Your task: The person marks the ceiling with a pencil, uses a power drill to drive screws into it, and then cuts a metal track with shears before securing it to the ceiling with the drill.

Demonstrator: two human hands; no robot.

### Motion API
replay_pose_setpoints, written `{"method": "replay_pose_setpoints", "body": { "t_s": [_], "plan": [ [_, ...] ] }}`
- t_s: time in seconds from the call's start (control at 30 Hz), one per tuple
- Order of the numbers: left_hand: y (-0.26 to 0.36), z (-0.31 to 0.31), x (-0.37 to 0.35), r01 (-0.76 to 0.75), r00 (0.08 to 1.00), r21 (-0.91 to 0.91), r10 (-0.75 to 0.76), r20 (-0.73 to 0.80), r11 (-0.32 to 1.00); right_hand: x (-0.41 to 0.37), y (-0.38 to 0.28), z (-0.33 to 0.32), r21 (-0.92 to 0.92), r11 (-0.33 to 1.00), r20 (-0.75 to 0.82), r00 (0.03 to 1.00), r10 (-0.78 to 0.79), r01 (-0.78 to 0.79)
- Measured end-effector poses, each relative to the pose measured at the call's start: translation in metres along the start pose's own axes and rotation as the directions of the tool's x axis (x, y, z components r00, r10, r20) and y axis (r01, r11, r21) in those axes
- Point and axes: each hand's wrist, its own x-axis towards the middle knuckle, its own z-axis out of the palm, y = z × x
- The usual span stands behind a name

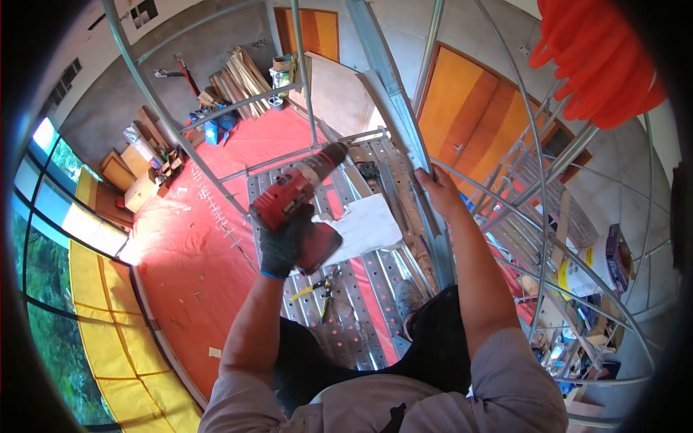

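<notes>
My left hand (286,245), in a dark glove, is wrapped round the handle of a red cordless drill (289,193), whose black chuck points up and to the right. Bare and closed on the edge of a long grey metal channel (404,119), my right hand (437,189) is at the right of the platform. The channel runs from the top of the view down beside my leg. Below the drill, a white board (368,225) lies on the perforated metal platform (354,303). Yellow-handled pliers (310,290) rest on the platform near my feet.
Scaffold tubes (155,94) frame the platform at left and right. Red sheeting (180,274) covers the floor below. Wooden planks (242,81) lean on the far wall. Orange doors (469,115) stand behind the channel. A coiled red hose (599,65) hangs at upper right.
</notes>
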Motion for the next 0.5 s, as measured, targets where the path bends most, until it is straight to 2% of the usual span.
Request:
{"method": "replay_pose_setpoints", "body": {
  "t_s": [0.07,0.1,0.17,0.27,0.3,0.37,0.43,0.5],
  "plan": [
    [0.009,0.009,-0.022,0.126,0.992,-0.162,-0.126,0.008,0.979,0.000,-0.005,0.001,0.032,0.999,0.035,0.998,0.042,-0.043],
    [0.007,0.011,-0.031,0.115,0.993,-0.143,-0.114,0.020,0.983,0.000,-0.003,0.003,0.063,0.996,0.045,0.997,0.064,-0.067],
    [0.002,0.013,-0.046,0.101,0.994,-0.105,-0.097,0.045,0.989,0.002,0.002,0.001,-0.030,0.999,0.045,0.999,0.022,-0.021],
    [0.015,0.019,-0.051,0.080,0.992,0.086,-0.088,0.093,0.993,-0.005,-0.006,0.003,-0.120,0.992,0.054,0.998,-0.018,0.024],
    [0.026,0.026,-0.053,0.159,0.985,-0.037,-0.156,0.078,0.987,-0.008,-0.012,0.004,-0.143,0.989,0.054,0.998,-0.028,0.035],
    [0.022,0.027,-0.052,0.022,0.993,0.088,-0.032,0.111,0.996,-0.007,-0.009,0.005,-0.178,0.982,0.048,0.997,-0.061,0.069],
    [0.022,0.028,-0.052,-0.024,0.985,0.177,-0.007,0.170,0.984,-0.007,-0.007,0.005,-0.197,0.978,0.052,0.997,-0.056,0.066],
    [0.028,0.027,-0.054,0.021,0.968,0.240,-0.080,0.237,0.971,-0.008,-0.008,0.006,-0.199,0.979,0.065,0.998,-0.016,0.029]
  ]
}}
